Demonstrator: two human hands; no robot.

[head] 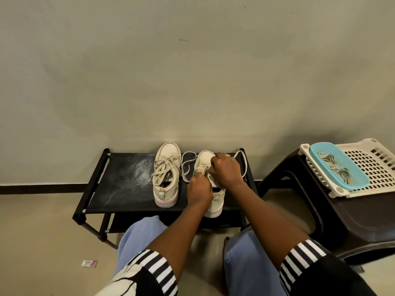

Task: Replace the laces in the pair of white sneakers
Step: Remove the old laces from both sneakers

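Under fingers [210, 166], sneaker [215, 207] was matt, smooth; laces [165, 166] woven cloth; rack [128, 189] matt scuffed cloth; stool [352, 221] glossy plastic.

One wide-angle camera sits on the person's head and looks forward and down. The wall [192, 71] fills the upper half. The black shoe rack [119, 184] with the white sneakers [166, 178] is at mid-frame, quite near. The knees [141, 236] and the forearms [263, 221] enter from the bottom edge.

dim, even light | soft shadows | wide-angle edge bending
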